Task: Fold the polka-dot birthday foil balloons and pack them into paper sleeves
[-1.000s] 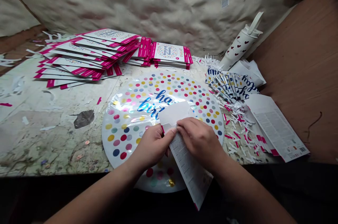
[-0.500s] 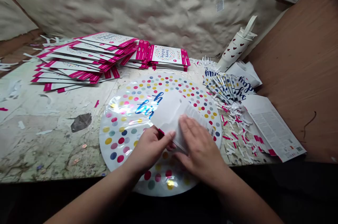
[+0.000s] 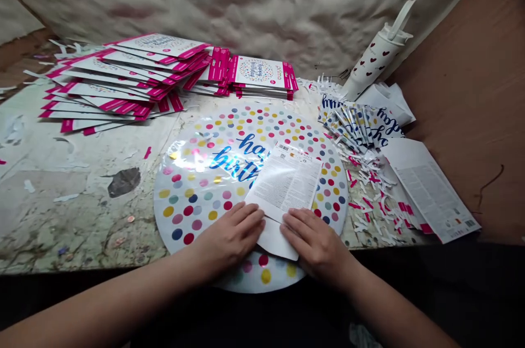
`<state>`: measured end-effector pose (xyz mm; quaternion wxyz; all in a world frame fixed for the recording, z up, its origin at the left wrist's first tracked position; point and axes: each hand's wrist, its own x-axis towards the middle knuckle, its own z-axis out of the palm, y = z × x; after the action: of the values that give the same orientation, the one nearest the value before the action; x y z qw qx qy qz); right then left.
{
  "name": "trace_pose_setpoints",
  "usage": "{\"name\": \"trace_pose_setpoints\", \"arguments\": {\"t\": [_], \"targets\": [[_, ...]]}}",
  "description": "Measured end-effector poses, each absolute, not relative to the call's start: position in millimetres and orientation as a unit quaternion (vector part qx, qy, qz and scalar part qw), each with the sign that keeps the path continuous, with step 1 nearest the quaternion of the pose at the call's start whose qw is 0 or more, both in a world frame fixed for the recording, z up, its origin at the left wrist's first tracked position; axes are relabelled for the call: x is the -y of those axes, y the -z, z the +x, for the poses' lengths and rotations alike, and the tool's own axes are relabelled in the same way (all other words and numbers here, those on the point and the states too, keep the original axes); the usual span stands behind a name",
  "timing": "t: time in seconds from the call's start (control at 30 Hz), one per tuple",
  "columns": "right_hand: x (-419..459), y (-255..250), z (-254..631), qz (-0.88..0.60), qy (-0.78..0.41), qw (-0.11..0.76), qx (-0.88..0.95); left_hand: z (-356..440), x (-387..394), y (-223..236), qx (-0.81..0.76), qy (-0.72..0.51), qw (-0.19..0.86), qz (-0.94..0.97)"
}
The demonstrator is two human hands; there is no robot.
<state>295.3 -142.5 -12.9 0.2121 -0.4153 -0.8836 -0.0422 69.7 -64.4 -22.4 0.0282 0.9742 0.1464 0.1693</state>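
Note:
A white printed card envelope (image 3: 286, 179) lies at a slant on a round, dotted foil balloon (image 3: 192, 195) with blue lettering. Its small print faces up and its plain flap (image 3: 280, 241) points toward me. My left hand (image 3: 232, 233) grips the envelope's left edge at the fold, fingers together. On the opposite edge, my right hand (image 3: 318, 241) holds the same fold, fingertips pressing on the card. Both thumbs are mostly hidden. The envelope covers part of the lettering.
Stacks of pink-edged packets (image 3: 131, 77) and a smaller pile (image 3: 262, 74) stand at the back. Right of the balloon are folded foil pieces (image 3: 356, 123), paper shreds (image 3: 375, 184), another envelope (image 3: 435, 195) and a heart-patterned tumbler (image 3: 373, 58). A brown panel (image 3: 463, 96) bounds the right side.
The envelope has turned so its printed side shows flat, flap toward me. Both hands have moved down to its fold, the left one from underneath the card. More blue lettering shows.

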Motion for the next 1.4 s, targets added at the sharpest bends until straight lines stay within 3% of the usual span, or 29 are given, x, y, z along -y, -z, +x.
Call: {"name": "trace_pose_setpoints", "arguments": {"t": [0.23,0.37,0.43,0.53,0.73,0.87,1.0,1.1,1.17,1.27,1.33,1.4], "targets": [[152.4,8.5,284.9,-0.475,0.028,0.159,0.865,76.0,63.1,23.6,-0.134,-0.153,0.084,0.975],[136.5,7.6,291.0,-0.566,-0.114,0.184,0.795,85.1,48.8,10.1,-0.216,-0.121,0.243,0.938],[124.1,3.6,294.5,-0.625,-0.174,0.175,0.741,93.1,39.8,1.2,-0.316,-0.081,0.27,0.906],[107.9,-4.9,297.2,-0.67,-0.135,0.137,0.717,104.5,25.4,-9.5,-0.402,-0.032,0.237,0.884],[93.5,-9.5,296.0,-0.623,-0.124,0.086,0.768,113.5,-2.1,-18.1,-0.403,0.058,0.28,0.869],[84.0,1.1,301.8,-0.66,-0.068,0.092,0.743,122.3,-8.4,-17.5,-0.411,0.089,0.251,0.872],[81.9,9.5,309.8,-0.585,-0.009,0.082,0.806,126.7,-10.6,-15.5,-0.447,0.047,0.154,0.88],[84.0,7.5,310.1,-0.557,-0.036,0.045,0.828,119.4,-8.6,-15.5,-0.458,-0.039,0.155,0.874],[83.7,3.0,305.9,-0.56,-0.02,-0.021,0.828,113.2,-0.1,-17.0,-0.461,-0.082,0.26,0.845],[81.6,-4.3,295.5,-0.555,0.05,-0.082,0.826,109.4,21.8,-18.8,-0.441,-0.03,0.623,0.646],[82.7,-7.4,287.5,-0.542,0.102,-0.036,0.833,111.2,34.8,-17.6,-0.427,-0.039,0.796,0.428],[87.6,-7.8,279.1,-0.521,0.151,0.062,0.838,114.7,41.0,-14.5,-0.434,-0.141,0.839,0.297]]}}
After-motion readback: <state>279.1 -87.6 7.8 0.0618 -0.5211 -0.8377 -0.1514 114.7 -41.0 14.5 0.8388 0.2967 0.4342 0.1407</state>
